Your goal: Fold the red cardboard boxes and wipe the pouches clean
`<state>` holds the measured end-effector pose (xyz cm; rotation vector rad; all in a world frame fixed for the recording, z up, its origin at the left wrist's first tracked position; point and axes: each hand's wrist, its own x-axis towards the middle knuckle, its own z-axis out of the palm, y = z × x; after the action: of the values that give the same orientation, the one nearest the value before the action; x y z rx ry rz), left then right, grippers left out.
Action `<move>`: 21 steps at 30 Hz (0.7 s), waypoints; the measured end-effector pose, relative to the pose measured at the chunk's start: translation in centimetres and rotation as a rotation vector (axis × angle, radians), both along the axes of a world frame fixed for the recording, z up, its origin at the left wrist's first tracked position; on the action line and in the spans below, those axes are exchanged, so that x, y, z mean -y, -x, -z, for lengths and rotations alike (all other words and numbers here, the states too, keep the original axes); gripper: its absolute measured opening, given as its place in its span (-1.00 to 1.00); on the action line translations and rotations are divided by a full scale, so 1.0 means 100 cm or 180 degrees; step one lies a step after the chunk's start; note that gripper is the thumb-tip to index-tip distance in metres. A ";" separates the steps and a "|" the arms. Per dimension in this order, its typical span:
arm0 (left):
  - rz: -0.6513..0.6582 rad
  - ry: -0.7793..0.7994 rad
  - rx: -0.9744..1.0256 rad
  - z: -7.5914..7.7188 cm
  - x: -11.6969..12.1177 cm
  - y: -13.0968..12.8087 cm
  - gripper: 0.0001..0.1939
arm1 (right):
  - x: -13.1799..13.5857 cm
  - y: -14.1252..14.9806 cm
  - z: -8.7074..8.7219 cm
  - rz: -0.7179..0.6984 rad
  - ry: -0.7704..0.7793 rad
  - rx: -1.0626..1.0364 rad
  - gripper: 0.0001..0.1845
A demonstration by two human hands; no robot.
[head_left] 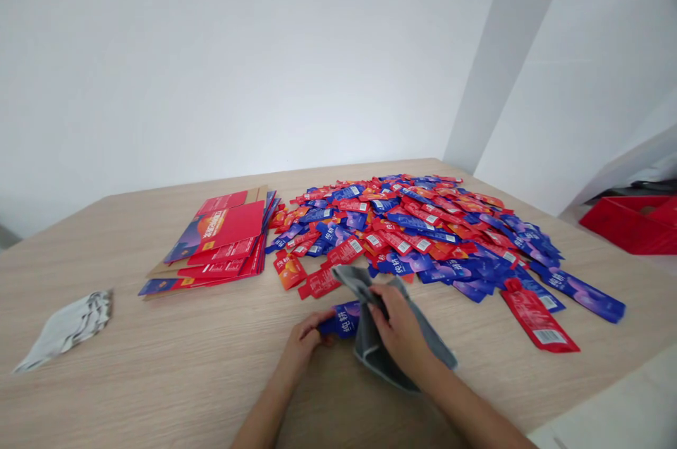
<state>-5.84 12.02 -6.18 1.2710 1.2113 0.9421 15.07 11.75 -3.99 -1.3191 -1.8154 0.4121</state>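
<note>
Between the fingers of my left hand (307,333) is the end of a blue pouch (345,319) with white lettering, just above the table's front part. My right hand (395,326) grips a grey cloth (378,357), bunched at the top and hanging loose toward the right. The cloth lies over the pouch's right end and hides it. Just beyond my hands spreads a large heap of red and blue pouches (391,223). A single red pouch (539,318) rests to the right of my right hand.
Flat red and blue cartons (222,230) are stacked at the left of the heap. A folded whitish cloth (68,326) lies at the far left of the wooden table (174,378). Off the table's right side stands a red box (629,223). A white wall rises behind.
</note>
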 end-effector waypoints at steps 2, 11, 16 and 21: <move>-0.0145 0.0021 -0.0286 -0.003 0.002 -0.005 -0.73 | 0.011 0.026 0.003 -0.0498 -0.0014 0.0618 -0.63; -0.0261 0.0291 -0.0064 -0.006 0.005 -0.010 -0.72 | -0.009 -0.007 0.035 -0.0326 0.0339 0.1618 -0.48; -0.0256 0.0426 -0.0094 -0.001 0.001 -0.003 -0.64 | -0.029 -0.040 0.032 -0.0031 0.0079 0.1026 -0.53; -0.0324 0.0239 -0.0307 -0.001 0.001 -0.006 -0.70 | -0.002 0.020 0.012 -0.0341 -0.0020 0.0919 -0.51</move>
<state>-5.25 11.96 -6.07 1.2161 1.3851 0.9080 13.06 11.94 -5.17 -1.3348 -2.1310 0.2829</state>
